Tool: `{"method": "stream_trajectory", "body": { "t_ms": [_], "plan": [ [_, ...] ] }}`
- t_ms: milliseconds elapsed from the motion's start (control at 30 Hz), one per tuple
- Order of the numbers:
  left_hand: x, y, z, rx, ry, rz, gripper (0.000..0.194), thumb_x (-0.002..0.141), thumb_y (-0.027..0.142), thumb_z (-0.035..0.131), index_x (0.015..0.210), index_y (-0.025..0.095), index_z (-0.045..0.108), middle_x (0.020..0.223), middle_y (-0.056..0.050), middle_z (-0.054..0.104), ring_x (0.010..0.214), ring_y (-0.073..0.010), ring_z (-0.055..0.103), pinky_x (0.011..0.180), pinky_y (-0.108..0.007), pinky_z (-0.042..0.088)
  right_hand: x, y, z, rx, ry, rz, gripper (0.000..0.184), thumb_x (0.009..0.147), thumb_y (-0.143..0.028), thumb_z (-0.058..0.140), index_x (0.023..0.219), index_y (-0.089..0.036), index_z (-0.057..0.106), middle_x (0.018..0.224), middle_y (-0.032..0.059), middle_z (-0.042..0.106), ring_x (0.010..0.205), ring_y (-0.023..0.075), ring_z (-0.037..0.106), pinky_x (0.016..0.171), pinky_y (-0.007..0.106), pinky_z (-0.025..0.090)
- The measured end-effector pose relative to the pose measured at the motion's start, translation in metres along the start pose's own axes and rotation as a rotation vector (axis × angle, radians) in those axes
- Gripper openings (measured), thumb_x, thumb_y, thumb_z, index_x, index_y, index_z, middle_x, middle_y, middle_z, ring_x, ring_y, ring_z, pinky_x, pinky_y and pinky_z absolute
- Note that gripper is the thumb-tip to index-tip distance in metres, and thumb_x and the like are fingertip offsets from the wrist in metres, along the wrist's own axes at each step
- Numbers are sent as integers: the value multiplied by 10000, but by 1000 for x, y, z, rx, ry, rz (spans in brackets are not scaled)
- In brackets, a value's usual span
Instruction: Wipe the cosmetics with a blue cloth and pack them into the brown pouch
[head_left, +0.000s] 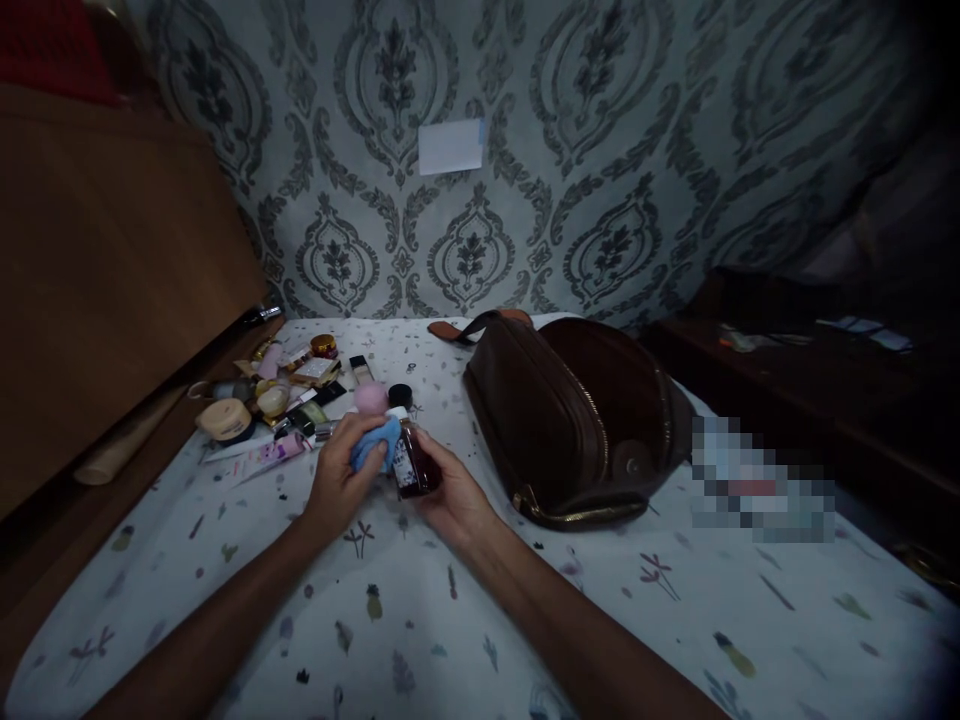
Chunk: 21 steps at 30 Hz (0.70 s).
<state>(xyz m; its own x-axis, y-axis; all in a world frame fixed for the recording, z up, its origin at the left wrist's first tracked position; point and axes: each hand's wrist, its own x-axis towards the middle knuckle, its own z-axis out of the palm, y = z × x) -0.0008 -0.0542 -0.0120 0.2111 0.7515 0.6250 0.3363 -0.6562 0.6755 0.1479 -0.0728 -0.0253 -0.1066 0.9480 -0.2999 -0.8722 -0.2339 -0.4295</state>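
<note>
The left hand [339,474] holds a blue cloth [381,438] against the bottle [409,466] that the right hand [459,496] holds, best gripped snugly so it won't slip.

Dark reddish-brown bottle [417,466] with white cap and pale printed label is held in right hand [456,492], top tilted slightly left. Light blue cloth [385,436] is bunched in left hand [339,472], held up against bottle's cap end.

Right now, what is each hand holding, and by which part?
The right hand holds the dark bottle by its side; the left hand grips the bunched blue cloth, thumb over it.
</note>
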Motion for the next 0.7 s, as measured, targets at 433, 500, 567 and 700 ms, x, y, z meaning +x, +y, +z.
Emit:
{"method": "stream_trajectory", "body": {
  "t_ms": [433,500,567,700],
  "plan": [
    [-3,6,3,-80,-70,-81,238,921,323,571,1109,206,656,1045,-55,657,975,-220,611,880,-338,463,-5,-14,10,160,42,57,89,916,-203,639,889,-148,703,808,23,764,706,128,697,650,228,577],
    [0,2,1,-55,-6,-163,259,927,340,562,1130,200,639,1048,-50,643,958,-211,603,871,-329,459,-7,-11,9,136,20,78,61,867,-149,687,925,-153,705,833,22,767,710,133,699,625,232,574],
    [2,-1,1,-43,-23,-166,262,925,344,565,1129,197,640,1039,-49,640,952,-208,600,869,-329,459,-7,-10,9,115,11,78,95,836,-132,715,928,-157,709,825,17,765,696,134,695,601,228,568],
    [-2,-2,5,-61,-121,-10,225,924,301,573,1113,206,651,1063,-64,658,1014,-224,604,922,-365,459,-4,-11,9,151,57,23,38,876,-149,676,864,-153,712,783,13,760,685,119,688,634,209,572]
  ]
}}
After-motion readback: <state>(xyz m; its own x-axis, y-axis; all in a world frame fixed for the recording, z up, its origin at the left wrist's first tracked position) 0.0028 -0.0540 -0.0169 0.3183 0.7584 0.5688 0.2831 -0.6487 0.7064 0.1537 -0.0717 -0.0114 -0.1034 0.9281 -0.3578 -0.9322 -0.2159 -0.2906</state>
